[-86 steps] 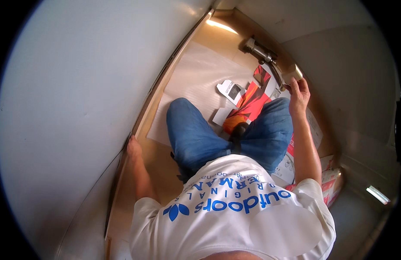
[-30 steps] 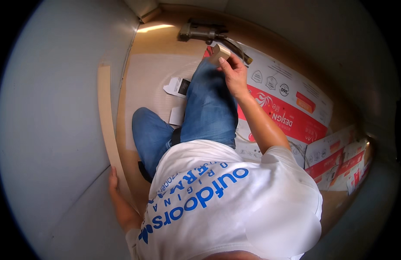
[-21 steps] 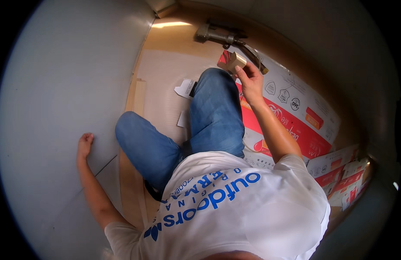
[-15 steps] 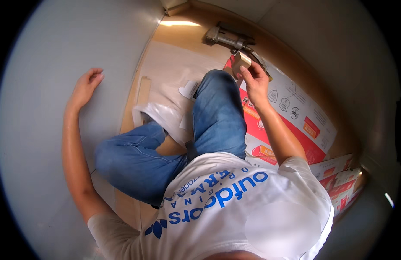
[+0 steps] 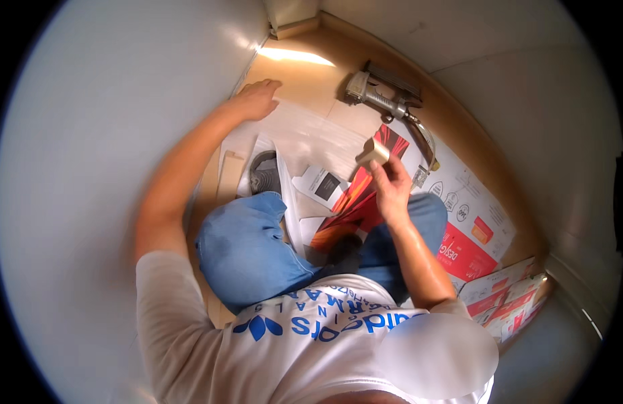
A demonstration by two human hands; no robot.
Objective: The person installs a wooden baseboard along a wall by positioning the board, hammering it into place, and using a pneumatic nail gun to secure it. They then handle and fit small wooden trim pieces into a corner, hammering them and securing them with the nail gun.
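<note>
My left hand is open and palm down, low over the floor beside the left wall, its fingers stretched to the right. It holds nothing. In my right hand is a small gold-beige piece with a curved edge, pinched between thumb and fingers above the printed cardboard. The far side of the piece is hidden. A metal nail gun lies on the floor beyond my right hand, with a curved handle or hose part reaching toward me.
Grey walls close in on the left and right. A short wooden strip lies by the left wall next to my shoe. Whitish sheeting covers part of the wooden floor. More red and white cardboard lies at the right.
My left hand has moved from beside the wall forward and right, down over the floor. My right hand has come nearer with the piece. My legs have spread apart, uncovering cardboard and a shoe.
</note>
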